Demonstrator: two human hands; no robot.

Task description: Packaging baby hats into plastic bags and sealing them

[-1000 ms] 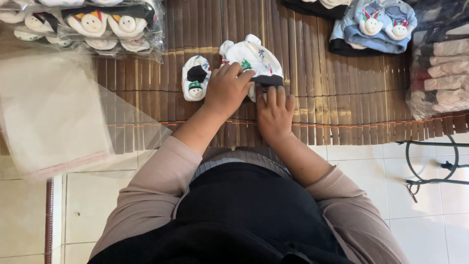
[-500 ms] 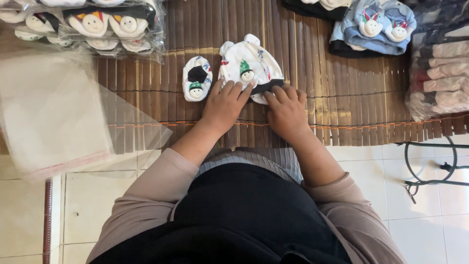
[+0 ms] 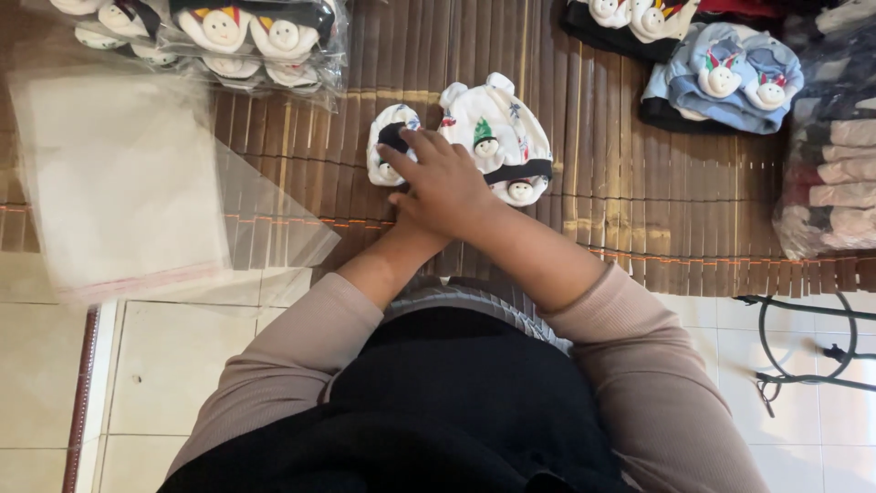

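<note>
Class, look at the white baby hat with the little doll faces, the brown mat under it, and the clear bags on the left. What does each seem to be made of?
White baby hat: looks like soft knit fabric, matte, with a dark band and small stuffed faces.
Brown mat: probably bamboo or wood slats, thin parallel strips tied by cross threads.
Clear bags: thin plastic film, glossy and see-through.

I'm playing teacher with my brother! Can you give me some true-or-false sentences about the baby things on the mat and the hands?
1. A hand reaches over to the small white mitten. True.
2. The white baby hat lies on a bamboo mat. True.
3. The white baby hat is inside a plastic bag. False: it lies bare on the mat.
4. The blue baby hats sit between the hands. False: they lie far off, at the upper right.
5. The stack of clear plastic bags is on the left. True.
</note>
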